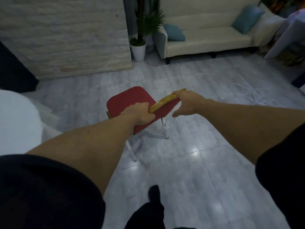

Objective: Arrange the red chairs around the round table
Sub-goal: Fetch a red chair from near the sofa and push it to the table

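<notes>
A red chair [130, 100] with white legs and a yellow wooden top rail stands on the grey tiled floor in the middle of the view. My left hand [138, 114] grips the near end of the rail and backrest. My right hand [186, 103] holds the far end of the rail, fingers curled over it and thumb spread down. The round table [14, 119], covered in white cloth, shows only at the left edge, to the left of the chair.
A cream sofa [206, 35] with blue cushions stands at the back. A potted plant [139, 45] is beside a white brick wall [66, 38]. A white cord [250, 95] lies coiled on the floor at right. My dark-socked foot [154, 194] is below the chair.
</notes>
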